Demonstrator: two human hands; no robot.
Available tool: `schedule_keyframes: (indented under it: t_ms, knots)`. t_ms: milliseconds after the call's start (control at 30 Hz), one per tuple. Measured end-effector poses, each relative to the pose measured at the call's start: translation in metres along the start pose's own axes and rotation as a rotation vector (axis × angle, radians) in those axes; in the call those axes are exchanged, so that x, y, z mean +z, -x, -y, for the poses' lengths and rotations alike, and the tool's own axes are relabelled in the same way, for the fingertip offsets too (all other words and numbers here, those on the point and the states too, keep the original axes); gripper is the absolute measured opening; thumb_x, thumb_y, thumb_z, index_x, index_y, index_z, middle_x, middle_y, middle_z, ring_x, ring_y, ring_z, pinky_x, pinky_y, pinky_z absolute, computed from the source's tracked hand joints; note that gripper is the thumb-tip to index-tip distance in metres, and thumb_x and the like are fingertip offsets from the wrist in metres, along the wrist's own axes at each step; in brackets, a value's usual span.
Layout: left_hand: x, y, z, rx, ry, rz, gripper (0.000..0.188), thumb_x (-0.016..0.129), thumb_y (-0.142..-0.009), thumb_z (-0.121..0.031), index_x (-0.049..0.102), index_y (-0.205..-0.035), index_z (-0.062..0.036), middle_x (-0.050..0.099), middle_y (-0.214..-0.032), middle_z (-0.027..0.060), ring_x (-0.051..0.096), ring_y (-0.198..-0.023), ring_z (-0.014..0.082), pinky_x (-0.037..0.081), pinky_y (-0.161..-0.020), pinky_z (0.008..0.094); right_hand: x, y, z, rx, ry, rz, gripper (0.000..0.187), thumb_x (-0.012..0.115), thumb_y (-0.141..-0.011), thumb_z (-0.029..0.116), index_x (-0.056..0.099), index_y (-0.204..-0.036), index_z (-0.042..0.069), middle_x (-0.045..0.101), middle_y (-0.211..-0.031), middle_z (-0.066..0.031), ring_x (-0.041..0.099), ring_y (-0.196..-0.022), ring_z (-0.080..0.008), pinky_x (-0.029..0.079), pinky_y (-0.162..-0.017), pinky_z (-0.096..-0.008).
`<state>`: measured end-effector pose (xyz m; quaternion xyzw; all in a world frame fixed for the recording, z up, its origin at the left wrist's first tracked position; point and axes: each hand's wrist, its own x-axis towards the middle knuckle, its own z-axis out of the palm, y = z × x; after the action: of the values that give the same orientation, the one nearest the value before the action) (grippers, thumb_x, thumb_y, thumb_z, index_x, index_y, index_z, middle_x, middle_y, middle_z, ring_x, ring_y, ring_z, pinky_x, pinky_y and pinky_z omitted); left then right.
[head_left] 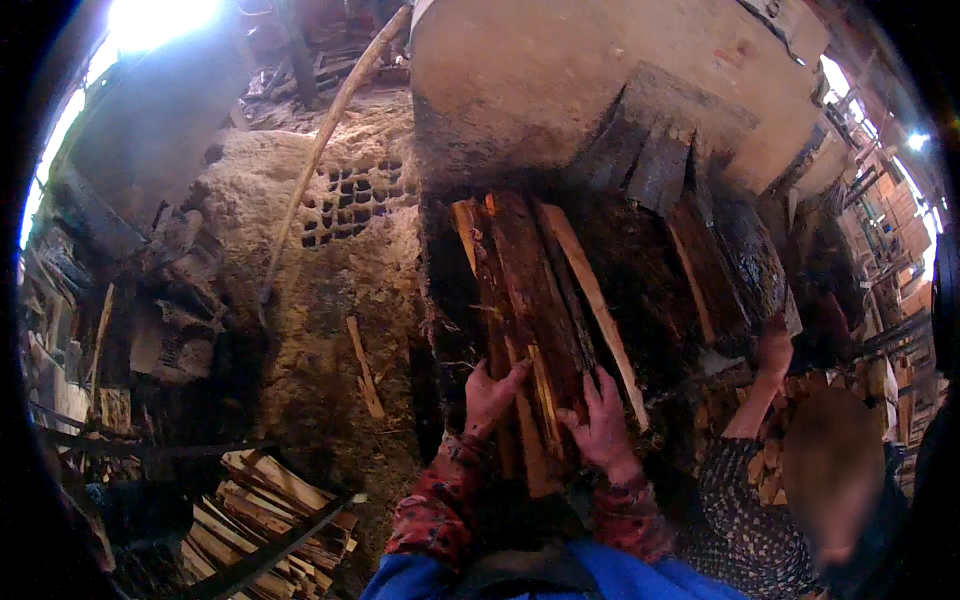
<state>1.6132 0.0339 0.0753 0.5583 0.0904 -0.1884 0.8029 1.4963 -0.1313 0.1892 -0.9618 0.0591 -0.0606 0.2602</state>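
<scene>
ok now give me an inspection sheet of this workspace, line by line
Surface: dark, rough bed, much of it in shadow.
Job's things: long wood slabs side by side, reddish-brown, with a paler strip along their right.
Clutter: long pole leaning on the left, loose slivers, stack of split wood at lower left.
Hands: left hand and right hand at the slabs' near ends; firmness of grip cannot be told.
Cables: nothing seen clearly.
Surroundings: pale wall ahead; co-worker's hand by a dark, shiny slab on the right.
</scene>
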Motion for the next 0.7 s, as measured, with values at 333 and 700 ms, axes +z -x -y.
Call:
schedule_keyframes:
  t_ms: [333, 700]
  knots:
    - [0.029, 0.031, -0.063, 0.037, -0.150, -0.014, 0.041, 0.077, -0.079, -0.022, 0.062, -0.105, 0.0049, 0.069, -0.095, 0.0086, 0.064, -0.083, 0.0123, 0.052, -0.073, 0.0277, 0.006, 0.001, 0.006, 0.041, 0.069, -0.046, 0.074, 0.070, -0.081, 0.034, 0.039, -0.136, -0.004, 0.030, -0.143, -0.0248, 0.033, -0.130, -0.0420, 0.032, -0.106, -0.0466]
    - [-0.017, -0.013, 0.019, 0.102, -0.094, -0.008, 0.047, 0.077, -0.078, -0.028, 0.061, -0.107, 0.0062, 0.068, -0.098, 0.0101, 0.063, -0.087, 0.0148, 0.051, -0.076, 0.0311, -0.020, -0.009, -0.032, 0.146, -0.056, -0.110, 0.052, 0.068, -0.082, 0.027, 0.053, -0.124, -0.001, 0.046, -0.126, -0.0236, 0.045, -0.116, -0.0412, 0.042, -0.096, -0.0444]
